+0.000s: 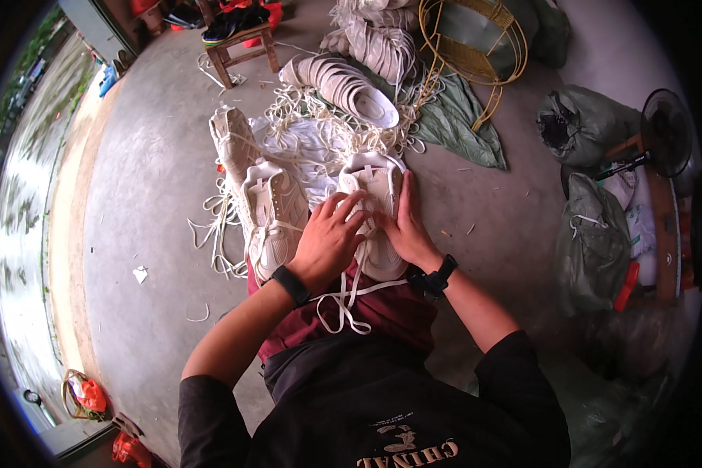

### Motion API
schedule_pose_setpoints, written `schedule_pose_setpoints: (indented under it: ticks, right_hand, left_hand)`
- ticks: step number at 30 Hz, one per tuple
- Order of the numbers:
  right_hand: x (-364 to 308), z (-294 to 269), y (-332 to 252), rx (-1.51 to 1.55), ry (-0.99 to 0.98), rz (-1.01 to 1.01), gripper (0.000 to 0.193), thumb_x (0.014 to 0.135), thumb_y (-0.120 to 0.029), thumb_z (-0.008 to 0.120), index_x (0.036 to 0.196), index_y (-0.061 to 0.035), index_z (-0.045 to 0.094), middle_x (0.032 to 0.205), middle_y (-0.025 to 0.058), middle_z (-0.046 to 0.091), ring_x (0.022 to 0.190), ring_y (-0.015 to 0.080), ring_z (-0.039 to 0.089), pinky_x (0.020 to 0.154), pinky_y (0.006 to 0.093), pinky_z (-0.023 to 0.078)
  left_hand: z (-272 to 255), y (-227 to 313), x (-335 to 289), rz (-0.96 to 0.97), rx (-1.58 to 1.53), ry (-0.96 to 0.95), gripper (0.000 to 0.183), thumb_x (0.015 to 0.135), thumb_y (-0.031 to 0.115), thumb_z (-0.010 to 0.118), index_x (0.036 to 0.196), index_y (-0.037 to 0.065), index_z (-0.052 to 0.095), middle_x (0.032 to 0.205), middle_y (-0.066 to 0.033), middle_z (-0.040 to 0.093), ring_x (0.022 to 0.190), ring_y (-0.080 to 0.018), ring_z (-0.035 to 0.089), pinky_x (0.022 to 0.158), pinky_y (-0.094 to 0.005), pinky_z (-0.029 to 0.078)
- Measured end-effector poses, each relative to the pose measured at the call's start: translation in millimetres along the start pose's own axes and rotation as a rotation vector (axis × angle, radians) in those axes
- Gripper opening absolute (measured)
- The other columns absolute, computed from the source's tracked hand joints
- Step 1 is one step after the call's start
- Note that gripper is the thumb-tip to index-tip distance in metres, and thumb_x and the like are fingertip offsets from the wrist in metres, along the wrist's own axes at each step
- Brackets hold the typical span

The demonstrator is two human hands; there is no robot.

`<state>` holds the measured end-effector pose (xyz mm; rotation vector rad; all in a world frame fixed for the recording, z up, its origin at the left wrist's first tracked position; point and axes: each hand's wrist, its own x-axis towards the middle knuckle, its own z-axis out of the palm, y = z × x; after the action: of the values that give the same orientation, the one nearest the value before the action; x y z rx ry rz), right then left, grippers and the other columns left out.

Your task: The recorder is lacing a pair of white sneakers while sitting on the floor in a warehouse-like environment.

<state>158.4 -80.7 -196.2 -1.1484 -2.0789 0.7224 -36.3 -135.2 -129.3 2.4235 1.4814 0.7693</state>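
A beige and white sneaker (384, 259) rests on my lap, its toe toward me. My left hand (331, 238) has its fingers bent over the lacing, pinched at the shoelace (354, 282); the exact grip is partly hidden. The shoelace's loose ends trail down over my dark red trousers. My right hand (407, 226) wraps the sneaker's right side, its fingers along the collar and its thumb across the tongue. Left of it stands a second, laced sneaker (271, 226). Behind that is another beige sneaker (232, 136).
Ahead lies a tangled heap of white laces (308, 117), with a row of nested shoe uppers (339, 82) behind. Farther back are a yellow wicker chair (476, 58) and a wooden stool (242, 48). Green sacks (593, 242) and a fan (668, 132) stand at the right.
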Motion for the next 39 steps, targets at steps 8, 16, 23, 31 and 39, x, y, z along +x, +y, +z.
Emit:
schedule_pose_setpoints:
  ticks: [8, 16, 23, 31, 39]
  right_hand:
    - [-5, -7, 4, -0.048, -0.034, -0.047, 0.086, 0.094, -0.022, 0.055, 0.147, 0.0058, -0.007, 0.153, 0.0301, 0.002, 0.143, 0.0416, 0.006, 0.116, 0.0442, 0.01]
    - [-1, -9, 2, -0.108, -0.044, -0.069, 0.088, 0.091, -0.025, 0.057, 0.144, 0.0114, -0.003, 0.149, 0.0359, 0.009, 0.14, 0.047, 0.012, 0.115, 0.0479, 0.013]
    - [0, -3, 10, -0.109, -0.063, -0.075, 0.085, 0.094, -0.03, 0.053, 0.144, 0.0122, -0.001, 0.15, 0.035, 0.008, 0.141, 0.0467, 0.01, 0.116, 0.0463, 0.012]
    - [8, -4, -1, -0.075, -0.058, 0.063, 0.085, 0.095, -0.039, 0.05, 0.143, 0.0132, 0.003, 0.149, 0.035, 0.01, 0.142, 0.0439, 0.012, 0.116, 0.0443, 0.013]
    - [5, -1, 2, -0.12, -0.024, -0.032, 0.087, 0.092, -0.036, 0.054, 0.142, 0.0151, 0.006, 0.147, 0.0362, 0.014, 0.14, 0.046, 0.016, 0.116, 0.0456, 0.015]
  left_hand:
    - [-19, -3, 27, 0.274, 0.111, -0.224, 0.044, 0.074, 0.023, 0.072, 0.115, 0.013, 0.059, 0.117, -0.0088, 0.054, 0.121, -0.0288, 0.043, 0.107, -0.0411, 0.033]
    - [-6, -11, 37, 0.308, 0.074, -0.36, 0.047, 0.07, 0.021, 0.074, 0.113, 0.01, 0.058, 0.108, -0.0106, 0.06, 0.11, -0.0276, 0.054, 0.101, -0.0393, 0.038]
    - [4, -18, 36, 0.329, -0.043, -0.315, 0.04, 0.07, 0.019, 0.073, 0.107, 0.008, 0.061, 0.102, -0.0105, 0.063, 0.104, -0.0268, 0.057, 0.097, -0.0393, 0.04]
    - [-1, -4, 47, 0.165, 0.063, -0.376, 0.016, 0.072, 0.015, 0.062, 0.084, 0.009, 0.069, 0.084, -0.0107, 0.066, 0.089, -0.0277, 0.063, 0.088, -0.0394, 0.042]
    - [18, -20, 56, -0.037, 0.127, -0.5, 0.02, 0.075, 0.023, 0.056, 0.07, 0.006, 0.065, 0.072, -0.0128, 0.065, 0.076, -0.0288, 0.065, 0.076, -0.0419, 0.042]
